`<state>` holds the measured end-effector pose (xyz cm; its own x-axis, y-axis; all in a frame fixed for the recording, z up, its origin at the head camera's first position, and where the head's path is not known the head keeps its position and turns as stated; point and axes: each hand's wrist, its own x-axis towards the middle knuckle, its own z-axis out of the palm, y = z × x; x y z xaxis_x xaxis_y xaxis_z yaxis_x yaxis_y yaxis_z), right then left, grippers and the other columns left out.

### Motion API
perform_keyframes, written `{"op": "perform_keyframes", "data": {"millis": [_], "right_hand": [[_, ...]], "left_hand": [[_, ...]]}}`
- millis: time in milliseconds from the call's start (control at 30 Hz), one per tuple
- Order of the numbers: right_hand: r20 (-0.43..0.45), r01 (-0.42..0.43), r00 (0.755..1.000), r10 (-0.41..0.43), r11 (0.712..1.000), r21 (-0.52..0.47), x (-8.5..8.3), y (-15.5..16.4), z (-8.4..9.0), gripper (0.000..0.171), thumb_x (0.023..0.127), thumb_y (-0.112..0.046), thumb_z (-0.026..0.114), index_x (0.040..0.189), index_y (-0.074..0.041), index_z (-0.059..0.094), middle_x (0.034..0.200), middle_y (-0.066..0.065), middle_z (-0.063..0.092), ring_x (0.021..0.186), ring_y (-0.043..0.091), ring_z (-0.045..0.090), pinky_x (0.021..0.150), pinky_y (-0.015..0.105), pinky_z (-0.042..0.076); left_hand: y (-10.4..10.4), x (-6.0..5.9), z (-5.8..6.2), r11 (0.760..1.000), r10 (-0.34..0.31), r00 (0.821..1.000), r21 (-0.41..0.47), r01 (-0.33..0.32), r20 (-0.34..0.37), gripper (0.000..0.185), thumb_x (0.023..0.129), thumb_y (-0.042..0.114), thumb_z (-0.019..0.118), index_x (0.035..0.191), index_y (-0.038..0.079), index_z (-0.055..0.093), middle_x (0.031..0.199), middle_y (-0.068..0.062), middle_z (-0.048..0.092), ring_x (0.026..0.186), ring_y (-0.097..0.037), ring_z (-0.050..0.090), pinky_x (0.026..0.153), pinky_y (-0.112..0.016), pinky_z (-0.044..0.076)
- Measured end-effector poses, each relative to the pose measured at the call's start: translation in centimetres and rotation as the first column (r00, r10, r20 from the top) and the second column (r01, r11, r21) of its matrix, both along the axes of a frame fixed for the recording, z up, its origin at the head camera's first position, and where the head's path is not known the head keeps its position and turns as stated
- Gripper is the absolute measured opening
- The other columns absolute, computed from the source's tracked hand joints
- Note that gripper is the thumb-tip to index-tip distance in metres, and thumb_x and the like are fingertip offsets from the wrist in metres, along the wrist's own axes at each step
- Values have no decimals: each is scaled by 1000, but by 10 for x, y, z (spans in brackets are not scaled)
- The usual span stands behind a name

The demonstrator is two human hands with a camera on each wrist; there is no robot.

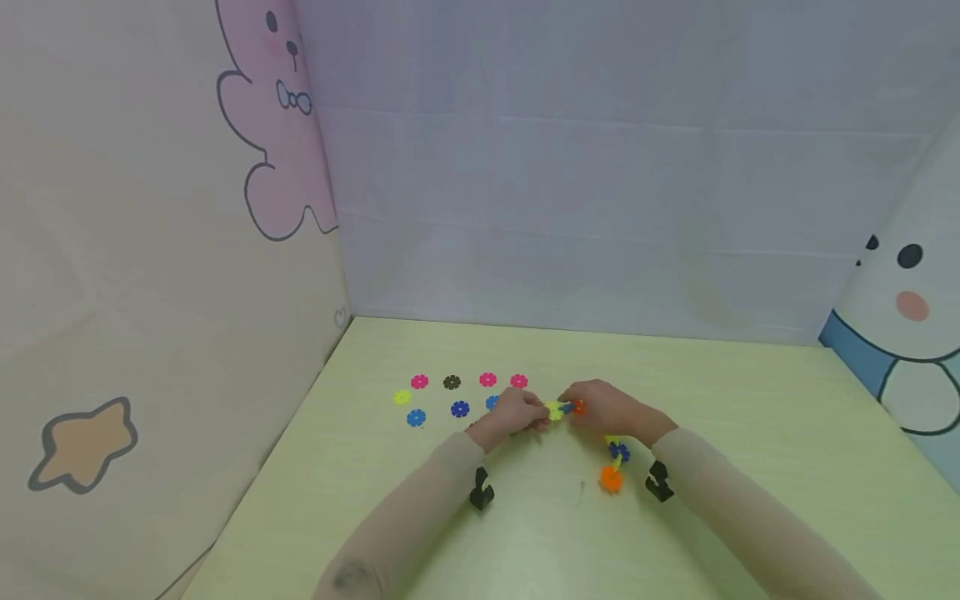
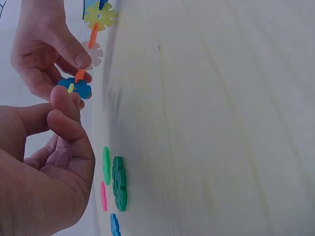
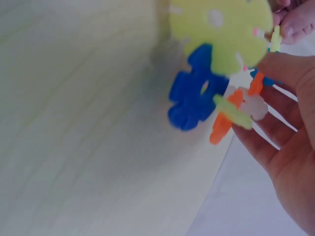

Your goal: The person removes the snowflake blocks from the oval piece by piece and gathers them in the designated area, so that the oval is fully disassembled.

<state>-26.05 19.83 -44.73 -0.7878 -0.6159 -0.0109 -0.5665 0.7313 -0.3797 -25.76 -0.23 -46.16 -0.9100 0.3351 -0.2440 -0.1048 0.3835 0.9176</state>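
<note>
A pale green table [image 1: 750,433] filled the lower frame, with cartoon-printed walls [image 1: 150,250] behind. At lower centre, the left hand [image 1: 512,412] and right hand [image 1: 603,408] met, both pinching a chain of linked snowflake discs [image 1: 562,408]; its tail of blue and orange discs [image 1: 613,467] lay on the table below the right hand. Left of the hands, loose discs [image 1: 453,393] lay in two rows. Left thumb and forefinger pinched a small yellow disc [image 2: 71,88]; right fingers curled round the chain's white disc [image 2: 93,53].
</note>
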Motion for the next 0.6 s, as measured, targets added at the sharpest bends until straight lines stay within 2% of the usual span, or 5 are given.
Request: {"op": "perform_keyframes", "data": {"millis": [300, 600], "right_hand": [[-24, -72, 997, 71, 997, -32, 1, 10, 2, 19, 88, -8, 65, 107, -9, 68, 106, 3, 64, 98, 23, 60, 86, 43, 48], [14, -45, 999, 45, 999, -26, -1, 11, 0, 21, 87, -9, 67, 109, -10, 67, 105, -1, 64, 92, 16, 59, 83, 38, 50]], "left_hand": [[-7, 0, 0, 999, -44, 999, -12, 44, -27, 14, 90, 10, 63, 96, -2, 67, 77, -7, 69, 65, -13, 64, 58, -24, 49], [-5, -3, 3, 996, -51, 998, -74, 49, -31, 17, 91, 14, 62, 101, 1, 67, 77, -5, 68, 68, -15, 63, 61, -25, 49]]}}
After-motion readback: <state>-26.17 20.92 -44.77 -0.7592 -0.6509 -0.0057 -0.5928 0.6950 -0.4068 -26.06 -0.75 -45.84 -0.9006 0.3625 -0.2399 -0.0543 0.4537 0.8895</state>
